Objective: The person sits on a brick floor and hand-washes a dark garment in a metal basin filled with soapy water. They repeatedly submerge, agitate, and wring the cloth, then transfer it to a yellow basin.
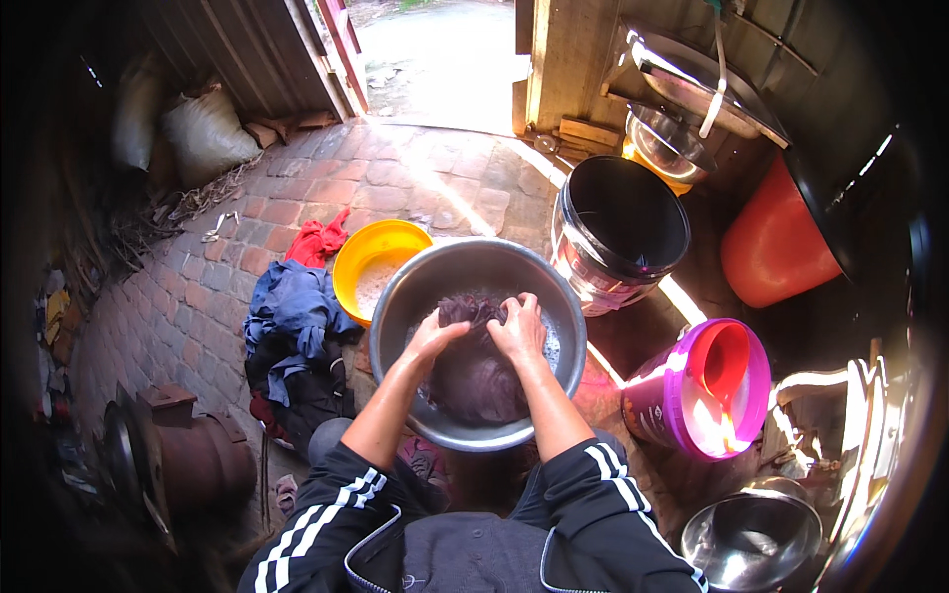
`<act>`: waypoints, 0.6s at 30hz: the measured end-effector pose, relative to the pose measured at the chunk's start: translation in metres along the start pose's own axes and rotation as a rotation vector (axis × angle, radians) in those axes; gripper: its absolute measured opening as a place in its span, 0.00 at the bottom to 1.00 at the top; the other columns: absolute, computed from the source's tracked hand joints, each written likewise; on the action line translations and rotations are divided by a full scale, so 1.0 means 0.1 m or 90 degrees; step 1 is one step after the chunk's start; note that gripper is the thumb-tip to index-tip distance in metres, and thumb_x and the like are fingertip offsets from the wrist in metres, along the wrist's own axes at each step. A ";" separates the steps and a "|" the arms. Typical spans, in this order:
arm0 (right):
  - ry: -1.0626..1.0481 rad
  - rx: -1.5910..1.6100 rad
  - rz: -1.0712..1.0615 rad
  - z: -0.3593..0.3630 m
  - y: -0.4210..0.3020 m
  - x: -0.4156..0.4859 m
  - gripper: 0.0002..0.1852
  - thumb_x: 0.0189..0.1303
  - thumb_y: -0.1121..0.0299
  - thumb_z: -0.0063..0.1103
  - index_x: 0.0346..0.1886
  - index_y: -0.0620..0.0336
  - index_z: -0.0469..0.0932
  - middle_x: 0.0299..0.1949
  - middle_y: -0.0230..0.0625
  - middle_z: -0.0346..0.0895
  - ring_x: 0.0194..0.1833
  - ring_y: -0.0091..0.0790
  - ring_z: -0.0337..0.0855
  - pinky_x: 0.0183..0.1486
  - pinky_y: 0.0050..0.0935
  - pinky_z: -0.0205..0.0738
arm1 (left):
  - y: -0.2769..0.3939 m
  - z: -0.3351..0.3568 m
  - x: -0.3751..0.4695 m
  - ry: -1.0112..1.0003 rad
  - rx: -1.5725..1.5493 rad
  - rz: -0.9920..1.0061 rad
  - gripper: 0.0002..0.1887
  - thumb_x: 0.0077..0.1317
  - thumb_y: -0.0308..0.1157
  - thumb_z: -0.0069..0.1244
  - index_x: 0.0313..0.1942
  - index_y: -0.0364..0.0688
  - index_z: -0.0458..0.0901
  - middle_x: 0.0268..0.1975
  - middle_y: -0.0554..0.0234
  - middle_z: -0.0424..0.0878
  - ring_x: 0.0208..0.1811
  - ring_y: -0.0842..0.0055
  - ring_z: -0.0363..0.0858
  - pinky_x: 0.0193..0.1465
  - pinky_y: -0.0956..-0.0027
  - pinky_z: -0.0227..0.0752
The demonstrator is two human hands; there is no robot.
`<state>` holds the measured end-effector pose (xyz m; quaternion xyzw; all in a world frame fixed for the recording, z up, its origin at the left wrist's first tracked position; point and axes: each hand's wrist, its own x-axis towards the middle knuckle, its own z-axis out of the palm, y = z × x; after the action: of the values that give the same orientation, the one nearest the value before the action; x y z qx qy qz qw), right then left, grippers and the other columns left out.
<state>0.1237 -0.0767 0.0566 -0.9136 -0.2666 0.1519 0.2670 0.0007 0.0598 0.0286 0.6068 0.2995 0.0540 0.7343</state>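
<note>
In front of me stands a grey metal basin (563,319) with a wet, dark purplish-brown cloth (478,382) bunched inside it. Soapy water (550,345) shows along the basin's right inner side. My left hand (436,337) grips the upper left part of the cloth, thumb pointing inward. Opposite it, my right hand (519,326) has its fingers curled over the upper right part. Both hands are inside the rim, and some fingertips are hidden by the cloth folds.
Left of the basin are a yellow basin (356,252) with sudsy water and a clothes pile (296,319). To the right stand a black bucket (623,222), a purple-rimmed bucket (667,393) with a red dipper (721,359), and a steel bowl (752,534). A rusty stove (200,459) sits lower left.
</note>
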 end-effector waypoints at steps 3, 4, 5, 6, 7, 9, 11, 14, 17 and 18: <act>0.002 -0.054 0.009 -0.05 -0.02 -0.01 0.24 0.47 0.67 0.58 0.52 0.59 0.74 0.59 0.52 0.63 0.59 0.54 0.67 0.58 0.47 0.68 | 0.17 -0.18 -0.09 0.026 0.464 0.000 0.33 0.53 0.49 0.58 0.50 0.30 0.72 0.54 0.41 0.70 0.58 0.58 0.68 0.59 0.64 0.64; 0.002 -0.021 -0.020 -0.09 -0.03 0.01 0.27 0.46 0.68 0.58 0.54 0.58 0.73 0.60 0.52 0.64 0.60 0.53 0.68 0.59 0.47 0.68 | 0.19 -0.23 -0.12 0.027 0.524 0.038 0.32 0.54 0.48 0.58 0.49 0.30 0.72 0.53 0.39 0.70 0.57 0.55 0.69 0.59 0.62 0.65; 0.059 -0.014 -0.055 -0.12 -0.03 0.03 0.24 0.47 0.69 0.57 0.52 0.58 0.74 0.55 0.48 0.69 0.57 0.50 0.71 0.58 0.46 0.68 | 0.21 -0.27 -0.15 0.028 0.591 0.059 0.30 0.54 0.47 0.57 0.48 0.29 0.73 0.52 0.36 0.71 0.56 0.53 0.70 0.59 0.61 0.65; 0.083 -0.004 -0.076 -0.17 0.00 0.06 0.22 0.48 0.69 0.57 0.50 0.58 0.75 0.53 0.46 0.71 0.54 0.49 0.72 0.56 0.46 0.69 | 0.22 -0.29 -0.19 0.057 0.607 0.108 0.29 0.54 0.46 0.56 0.47 0.29 0.73 0.51 0.35 0.72 0.56 0.51 0.71 0.59 0.60 0.66; 0.142 0.007 -0.113 -0.23 0.04 0.10 0.20 0.48 0.70 0.56 0.48 0.58 0.76 0.50 0.44 0.73 0.52 0.48 0.74 0.54 0.45 0.70 | 0.24 -0.31 -0.22 0.080 0.645 0.115 0.28 0.55 0.45 0.56 0.47 0.29 0.74 0.51 0.35 0.73 0.55 0.49 0.72 0.59 0.59 0.66; 0.240 -0.046 -0.160 -0.35 0.18 0.17 0.17 0.49 0.71 0.56 0.46 0.58 0.76 0.45 0.42 0.74 0.49 0.47 0.75 0.50 0.45 0.71 | 0.30 -0.34 -0.31 0.135 0.628 0.207 0.18 0.56 0.35 0.55 0.44 0.34 0.78 0.48 0.44 0.77 0.51 0.54 0.76 0.56 0.61 0.69; 0.291 -0.123 -0.103 -0.46 0.35 0.16 0.19 0.48 0.70 0.58 0.47 0.59 0.75 0.45 0.45 0.74 0.48 0.46 0.75 0.50 0.44 0.72 | 0.41 -0.40 -0.39 0.184 0.600 0.374 0.15 0.54 0.28 0.55 0.44 0.38 0.78 0.47 0.48 0.77 0.51 0.57 0.75 0.56 0.62 0.69; 0.164 -0.150 0.094 -0.62 0.56 0.06 0.24 0.53 0.64 0.59 0.55 0.56 0.70 0.52 0.47 0.73 0.53 0.48 0.76 0.54 0.43 0.71 | 0.54 -0.50 -0.50 0.425 0.762 0.475 0.21 0.54 0.29 0.55 0.50 0.37 0.74 0.50 0.51 0.75 0.53 0.57 0.72 0.58 0.60 0.65; -0.026 -0.146 0.200 -0.72 0.64 -0.04 0.27 0.58 0.58 0.58 0.58 0.60 0.66 0.51 0.52 0.76 0.53 0.51 0.78 0.54 0.45 0.71 | 0.56 -0.61 -0.54 0.420 0.773 0.132 0.22 0.63 0.40 0.50 0.54 0.39 0.69 0.49 0.43 0.77 0.49 0.50 0.77 0.48 0.53 0.72; -0.046 -0.162 0.204 -0.75 0.64 -0.06 0.27 0.58 0.58 0.58 0.57 0.61 0.66 0.50 0.53 0.77 0.53 0.51 0.78 0.54 0.45 0.71 | 0.55 -0.65 -0.53 0.328 0.760 -0.043 0.21 0.67 0.44 0.43 0.53 0.37 0.68 0.47 0.40 0.79 0.45 0.48 0.79 0.44 0.49 0.72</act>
<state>0.1764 -0.1571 0.0820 -0.9645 -0.1443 0.1905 0.1123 -0.0596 0.1068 0.0939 0.8683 0.4635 -0.0008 0.1766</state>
